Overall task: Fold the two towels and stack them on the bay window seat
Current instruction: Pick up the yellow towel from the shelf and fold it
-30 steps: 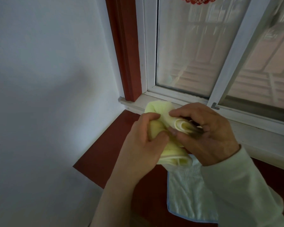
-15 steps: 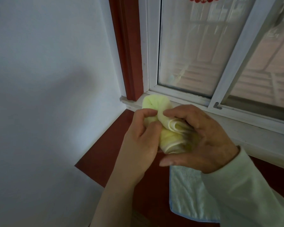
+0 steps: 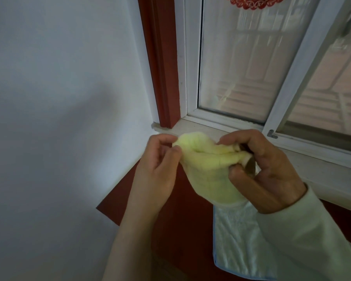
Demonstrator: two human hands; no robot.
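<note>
Fingers (image 3: pixel 242 136) on both hands are clamped on cloth. One red bay window seat (image 3: pixel 130 195) carries one pale blue towel (image 3: pixel 237 244), lying flat and partly hidden by the right sleeve (image 3: pixel 304 240). One yellow towel (image 3: pixel 211 175), bunched so its folds are unclear, hangs above the seat between the left hand (image 3: pixel 156 169) and right hand (image 3: pixel 272 175).

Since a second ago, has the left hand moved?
Yes. The left hand has slid left toward the wall, now below the red window trim, stretching the yellow towel.
</note>
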